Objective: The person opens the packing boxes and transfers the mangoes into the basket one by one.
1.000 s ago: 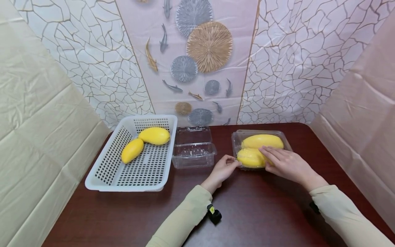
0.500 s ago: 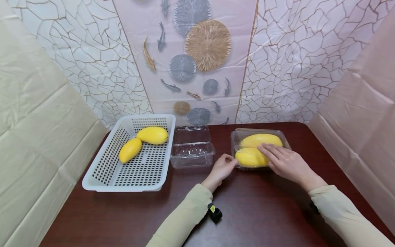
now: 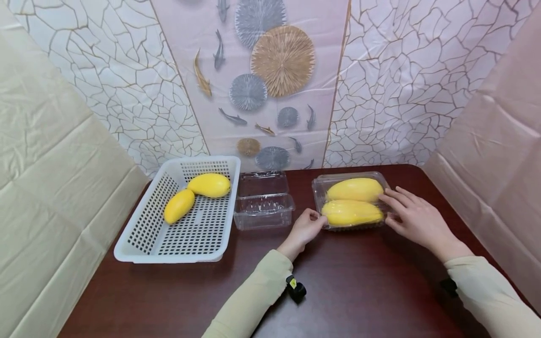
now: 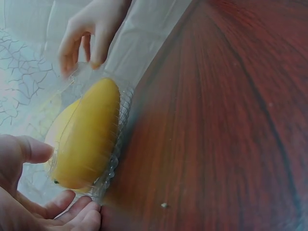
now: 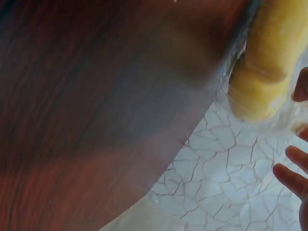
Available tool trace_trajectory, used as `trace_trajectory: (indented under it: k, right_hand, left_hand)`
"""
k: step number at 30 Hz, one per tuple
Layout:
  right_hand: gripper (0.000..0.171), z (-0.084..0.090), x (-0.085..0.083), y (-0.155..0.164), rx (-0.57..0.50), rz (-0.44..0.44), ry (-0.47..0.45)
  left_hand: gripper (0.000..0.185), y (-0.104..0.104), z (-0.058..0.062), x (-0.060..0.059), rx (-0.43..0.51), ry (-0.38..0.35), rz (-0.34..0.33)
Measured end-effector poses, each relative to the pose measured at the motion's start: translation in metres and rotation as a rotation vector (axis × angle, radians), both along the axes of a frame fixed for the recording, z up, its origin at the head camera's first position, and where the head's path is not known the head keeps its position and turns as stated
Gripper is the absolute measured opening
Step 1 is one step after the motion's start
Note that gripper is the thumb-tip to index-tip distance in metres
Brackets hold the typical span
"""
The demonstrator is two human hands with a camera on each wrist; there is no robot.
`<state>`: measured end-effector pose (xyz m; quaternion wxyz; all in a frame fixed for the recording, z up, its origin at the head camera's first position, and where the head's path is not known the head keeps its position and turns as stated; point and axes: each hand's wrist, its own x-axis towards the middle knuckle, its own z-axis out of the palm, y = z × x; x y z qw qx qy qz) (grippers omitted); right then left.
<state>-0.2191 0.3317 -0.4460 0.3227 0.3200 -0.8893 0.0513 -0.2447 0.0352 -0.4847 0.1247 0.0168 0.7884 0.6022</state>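
Note:
A shut clear plastic container (image 3: 318, 187) with two yellow mangoes (image 3: 351, 212) inside stands on the dark wooden table (image 3: 359, 291). My left hand (image 3: 314, 220) pinches its front left corner, fingers curled. My right hand (image 3: 390, 206) touches the container's right side with straight, spread fingers. In the left wrist view the near mango (image 4: 86, 137) lies behind the ribbed plastic wall, my left hand (image 4: 38, 192) is at its near end and my right hand (image 4: 84, 33) at the far end. The right wrist view shows one mango end (image 5: 269, 62) and my right fingertips (image 5: 293, 168).
An empty clear container (image 3: 264, 209) stands with its lid up left of my left hand. Further left is a white perforated basket (image 3: 143, 239) holding two more mangoes (image 3: 210, 185). Draped sheets wall the table on three sides. A small black object (image 3: 296, 288) lies by my left sleeve.
My right hand slid off the container's lid to its right side, uncovering both mangoes. The container shifted slightly. My left hand stayed at the front left corner.

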Motion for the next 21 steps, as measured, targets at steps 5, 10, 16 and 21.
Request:
trace_trajectory:
  k: [5, 10, 16, 21]
  right_hand:
    - [0.059, 0.002, 0.002, 0.008, -0.021, -0.004, -0.056]
    - [0.067, 0.002, -0.001, 0.009, -0.024, 0.048, -0.053]
    - [0.054, 0.008, -0.007, 0.011, -0.034, 0.092, -0.076]
    - [0.052, 0.013, -0.012, 0.012, -0.033, 0.111, -0.088]
  left_hand:
    - [0.027, 0.0, -0.001, -0.001, 0.007, 0.011, -0.009]
    - [0.036, 0.0, -0.001, -0.002, 0.025, -0.006, -0.022]
    - [0.038, -0.001, -0.001, -0.002, 0.026, 0.0, -0.024]
    - [0.038, -0.002, -0.002, -0.003, 0.032, -0.009, -0.028]
